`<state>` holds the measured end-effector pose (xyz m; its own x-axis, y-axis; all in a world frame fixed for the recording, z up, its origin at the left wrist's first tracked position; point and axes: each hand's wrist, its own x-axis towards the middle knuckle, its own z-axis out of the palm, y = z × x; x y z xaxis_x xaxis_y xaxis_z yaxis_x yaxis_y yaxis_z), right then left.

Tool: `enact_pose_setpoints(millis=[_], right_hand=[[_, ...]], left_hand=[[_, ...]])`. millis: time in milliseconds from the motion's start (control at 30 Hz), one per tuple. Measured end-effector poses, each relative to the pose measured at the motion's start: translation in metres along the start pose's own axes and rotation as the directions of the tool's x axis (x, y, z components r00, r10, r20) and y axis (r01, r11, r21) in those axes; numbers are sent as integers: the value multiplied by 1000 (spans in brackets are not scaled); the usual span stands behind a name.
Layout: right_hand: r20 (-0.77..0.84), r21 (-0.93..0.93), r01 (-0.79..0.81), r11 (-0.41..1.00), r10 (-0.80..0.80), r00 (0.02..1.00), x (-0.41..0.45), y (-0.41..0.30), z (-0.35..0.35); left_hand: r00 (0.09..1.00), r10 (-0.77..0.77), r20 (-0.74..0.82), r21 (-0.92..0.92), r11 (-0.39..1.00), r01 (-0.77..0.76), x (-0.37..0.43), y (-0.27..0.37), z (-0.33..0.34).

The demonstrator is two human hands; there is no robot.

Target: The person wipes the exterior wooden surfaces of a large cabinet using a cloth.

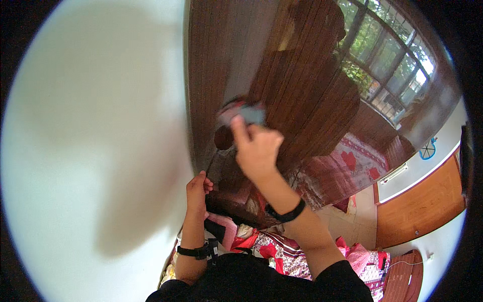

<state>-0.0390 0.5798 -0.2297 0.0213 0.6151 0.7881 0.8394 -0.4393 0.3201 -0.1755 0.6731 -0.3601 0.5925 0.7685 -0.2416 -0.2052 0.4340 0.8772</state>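
A glossy dark-brown wood-grain panel (215, 56) fills the upper middle of the view and mirrors a window and patterned bedding. My right hand (258, 151) is raised in front of it, fingers curled around a grey-and-pink object (251, 112). Motion blur hides what that object is, and it appears to be against the panel or very close to it. Lower down, my left hand (198, 188) is at the panel's left edge beside the white wall. Its fingers are curled, but whether they grip anything is unclear.
The white wall (94, 113) rises along the left, with a broad shadow. Bedding with red and pink patterns (286, 253) lies below and behind my arms. To the right are a tiled floor (358, 226), an orange-brown wooden door (419, 204) and a brown wooden furniture piece (402, 277).
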Motion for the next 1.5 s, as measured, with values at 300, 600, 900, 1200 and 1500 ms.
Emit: enact_pose_setpoints(millis=[300, 600, 900, 1200, 1500], right_hand=[[527, 315, 314, 896, -440, 727, -209, -51, 103], [187, 70, 303, 950, -311, 932, -145, 28, 7], [-521, -297, -168, 940, -12, 853, -42, 166, -101], [50, -45, -34, 998, 36, 998, -196, 100, -28], [365, 75, 124, 989, -143, 920, -333, 83, 4]], left_hand=[[1000, -2, 9, -103, 995, 3, -9, 2, 0], [995, -7, 101, -63, 998, 13, -12, -5, 53], [983, 14, 181, -38, 999, -8, -18, -9, 133], [974, 99, 204, -17, 995, -97, -17, -1, 133], [851, 60, 521, 132, 980, -150, -21, -9, 110]])
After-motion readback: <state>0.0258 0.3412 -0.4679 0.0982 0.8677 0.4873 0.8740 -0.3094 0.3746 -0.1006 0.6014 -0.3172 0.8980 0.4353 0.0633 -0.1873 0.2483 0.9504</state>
